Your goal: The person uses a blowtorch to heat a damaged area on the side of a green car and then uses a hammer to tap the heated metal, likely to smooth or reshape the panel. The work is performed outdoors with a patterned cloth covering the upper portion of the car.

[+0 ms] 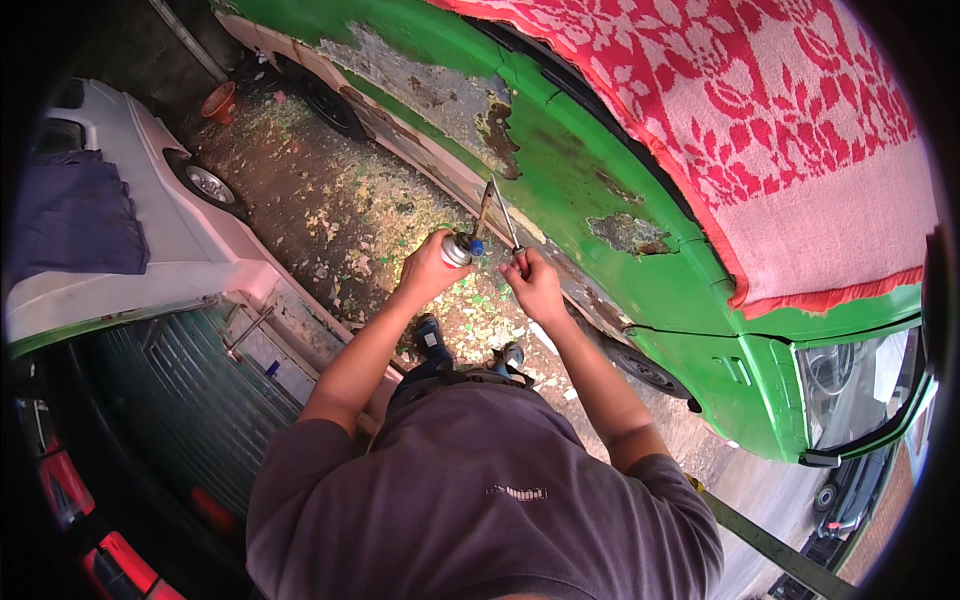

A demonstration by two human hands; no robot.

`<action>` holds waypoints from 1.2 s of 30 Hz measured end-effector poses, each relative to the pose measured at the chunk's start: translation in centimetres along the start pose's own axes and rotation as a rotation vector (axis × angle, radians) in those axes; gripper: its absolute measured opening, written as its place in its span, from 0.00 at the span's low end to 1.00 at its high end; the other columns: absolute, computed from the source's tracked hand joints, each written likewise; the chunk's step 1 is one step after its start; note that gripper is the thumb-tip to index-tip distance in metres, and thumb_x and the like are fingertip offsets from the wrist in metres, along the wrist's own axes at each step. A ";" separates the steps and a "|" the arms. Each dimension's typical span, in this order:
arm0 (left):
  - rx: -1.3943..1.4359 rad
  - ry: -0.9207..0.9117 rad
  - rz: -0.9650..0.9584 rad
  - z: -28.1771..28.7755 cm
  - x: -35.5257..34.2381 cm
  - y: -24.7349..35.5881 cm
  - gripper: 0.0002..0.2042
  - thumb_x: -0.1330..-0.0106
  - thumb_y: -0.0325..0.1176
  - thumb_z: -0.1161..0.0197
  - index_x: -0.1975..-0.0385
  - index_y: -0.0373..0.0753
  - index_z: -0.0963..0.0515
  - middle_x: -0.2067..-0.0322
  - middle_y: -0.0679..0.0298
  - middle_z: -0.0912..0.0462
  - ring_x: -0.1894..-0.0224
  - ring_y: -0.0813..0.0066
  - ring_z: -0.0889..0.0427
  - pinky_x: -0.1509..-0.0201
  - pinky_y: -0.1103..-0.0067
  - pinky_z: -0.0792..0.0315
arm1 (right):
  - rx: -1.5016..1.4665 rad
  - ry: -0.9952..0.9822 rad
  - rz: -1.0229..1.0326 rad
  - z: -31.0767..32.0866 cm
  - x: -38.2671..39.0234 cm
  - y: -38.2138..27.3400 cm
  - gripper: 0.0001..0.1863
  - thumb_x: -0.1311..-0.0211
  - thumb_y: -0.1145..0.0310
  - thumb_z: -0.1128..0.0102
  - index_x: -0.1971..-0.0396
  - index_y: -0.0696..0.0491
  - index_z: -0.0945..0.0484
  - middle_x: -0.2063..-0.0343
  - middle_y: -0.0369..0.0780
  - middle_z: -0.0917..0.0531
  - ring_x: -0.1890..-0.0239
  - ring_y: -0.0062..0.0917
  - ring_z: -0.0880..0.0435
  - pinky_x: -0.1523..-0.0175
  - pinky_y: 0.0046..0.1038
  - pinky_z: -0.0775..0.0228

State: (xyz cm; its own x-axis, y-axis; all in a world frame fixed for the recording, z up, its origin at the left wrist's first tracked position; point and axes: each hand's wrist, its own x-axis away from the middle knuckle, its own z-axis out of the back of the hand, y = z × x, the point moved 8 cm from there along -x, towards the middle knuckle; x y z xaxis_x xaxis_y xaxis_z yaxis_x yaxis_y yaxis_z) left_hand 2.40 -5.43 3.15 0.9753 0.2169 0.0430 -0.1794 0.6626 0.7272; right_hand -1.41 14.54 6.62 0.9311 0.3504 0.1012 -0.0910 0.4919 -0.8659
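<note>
My left hand [427, 270] is closed around a small gas torch [459, 248] with a silver canister, a blue knob and a narrow burner tube that slants up and away. Between the closed fingers of my right hand [538, 284] is a thin metal-shafted tool [506, 212] with a dark handle, perhaps a screwdriver. The two tips come close together in front of the green van's side [570, 150]; whether they touch I cannot tell. No flame is visible. Bare grey metal and rust-brown patches show on that panel near the tips.
Paint flakes litter the ground [350, 220] between the vehicles. A red patterned towel [760, 150] covers the van's upper side. Left stands a pale vehicle [150, 200] with a dark cloth [75, 215] and a ribbed bed [200, 380]. An orange cone-shaped object [219, 103] sits at the back.
</note>
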 end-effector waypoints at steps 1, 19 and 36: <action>0.036 0.012 0.007 0.2 0.1 -1.1 0.37 0.56 0.46 0.24 0.47 0.35 0.33 0.56 0.50 0.21 0.55 0.54 0.20 0.52 0.67 0.26 | 0.002 -0.013 0.003 -0.9 -0.5 -0.5 0.21 0.43 0.63 0.35 0.80 0.55 0.40 0.84 0.37 0.31 0.80 0.21 0.36 0.72 0.27 0.37; 0.117 -0.042 0.120 6.7 -1.2 -10.3 0.37 0.64 0.38 0.22 0.52 0.31 0.31 0.57 0.50 0.23 0.53 0.58 0.22 0.48 0.70 0.29 | -0.078 -0.115 0.000 -12.1 -7.6 -3.7 0.22 0.46 0.60 0.33 0.81 0.56 0.37 0.85 0.39 0.31 0.80 0.25 0.33 0.71 0.30 0.36; 0.021 0.050 0.295 11.5 0.1 -14.4 0.35 0.55 0.49 0.27 0.50 0.35 0.33 0.61 0.49 0.19 0.57 0.51 0.19 0.55 0.64 0.26 | -0.193 -0.278 -0.056 -21.0 -11.0 -7.0 0.12 0.40 0.69 0.39 0.75 0.54 0.34 0.81 0.38 0.20 0.84 0.17 0.29 0.82 0.21 0.38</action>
State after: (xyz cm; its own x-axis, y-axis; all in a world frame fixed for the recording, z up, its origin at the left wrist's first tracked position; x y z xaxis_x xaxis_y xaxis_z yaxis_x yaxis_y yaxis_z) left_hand 6.59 -23.19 0.57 0.8736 0.4336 0.2210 -0.4511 0.5511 0.7020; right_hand -3.59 -9.52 1.28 0.7983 0.5442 0.2580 0.0510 0.3657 -0.9293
